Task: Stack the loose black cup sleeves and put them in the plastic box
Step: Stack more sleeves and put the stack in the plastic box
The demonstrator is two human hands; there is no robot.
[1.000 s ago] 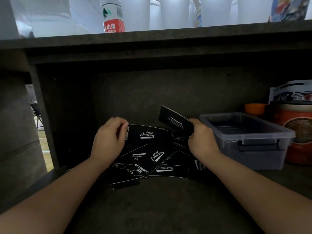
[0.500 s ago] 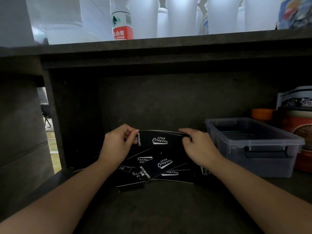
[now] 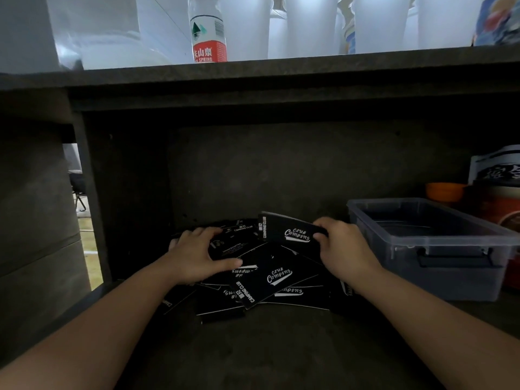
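Several flat black cup sleeves with white "Club Camping" print lie in a loose pile (image 3: 270, 280) on the dark lower shelf. My right hand (image 3: 342, 250) grips a small stack of sleeves (image 3: 289, 230) by its right end, lifted a little above the pile. My left hand (image 3: 197, 256) lies spread over the left side of the pile, fingers and thumb around the edges of a flat sleeve (image 3: 233, 244). The clear plastic box (image 3: 439, 266) stands to the right of my right hand, with no sleeves visible inside it.
An orange bowl (image 3: 444, 191) and a red round tin (image 3: 506, 220) stand behind and right of the box. The shelf above holds a water bottle (image 3: 208, 38) and tall white cups (image 3: 306, 26). A dark side panel (image 3: 90, 198) closes the left.
Half a second ago both hands held one sleeve stack. Now only my right hand holds it, and my left hand has dropped onto the left side of the pile.
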